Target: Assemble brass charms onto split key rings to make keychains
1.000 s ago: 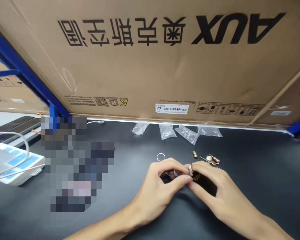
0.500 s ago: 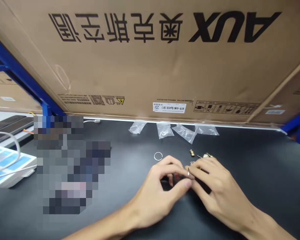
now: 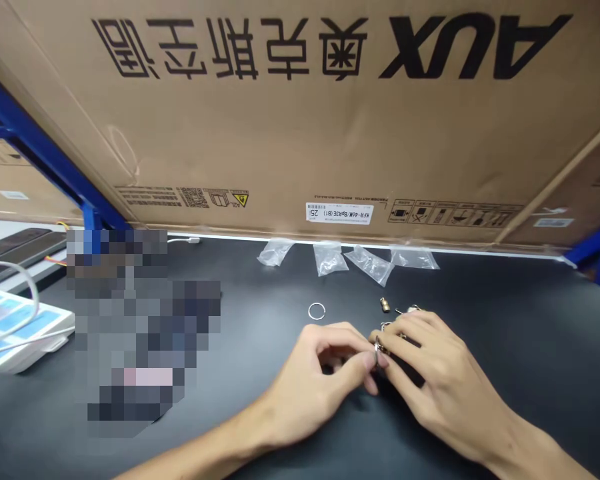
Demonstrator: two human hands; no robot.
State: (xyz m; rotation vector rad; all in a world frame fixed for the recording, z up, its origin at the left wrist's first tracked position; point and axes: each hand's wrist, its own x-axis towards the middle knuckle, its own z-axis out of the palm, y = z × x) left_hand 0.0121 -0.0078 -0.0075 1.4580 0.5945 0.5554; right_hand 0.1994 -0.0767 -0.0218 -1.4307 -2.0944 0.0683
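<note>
A small silver key ring (image 3: 377, 350), seen nearly edge-on, stands between my fingertips. My left hand (image 3: 315, 387) pinches it from the left with thumb and forefinger. From the right, the thumb and forefinger of my right hand (image 3: 443, 373) close on the same ring. Small metal pieces show under and just beyond my right fingers, partly hidden, among them a chain end (image 3: 386, 326). A small gold-coloured metal piece (image 3: 385, 305) lies a little beyond both hands. Left of it, a larger silver ring (image 3: 317, 311) rests flat on the dark tabletop (image 3: 260, 320).
Several clear plastic bags (image 3: 330, 259) lie along the table's back edge, before a large cardboard box (image 3: 280, 147). At the left are a white-and-blue box (image 3: 25, 327) with a white cable and a blurred-out area. Blue metal posts (image 3: 45, 153) frame the sides.
My left fingers have curled in and shifted slightly, and the dark thing seen behind them before is now out of sight. The ring shows more clearly between my fingertips. My right hand has barely moved.
</note>
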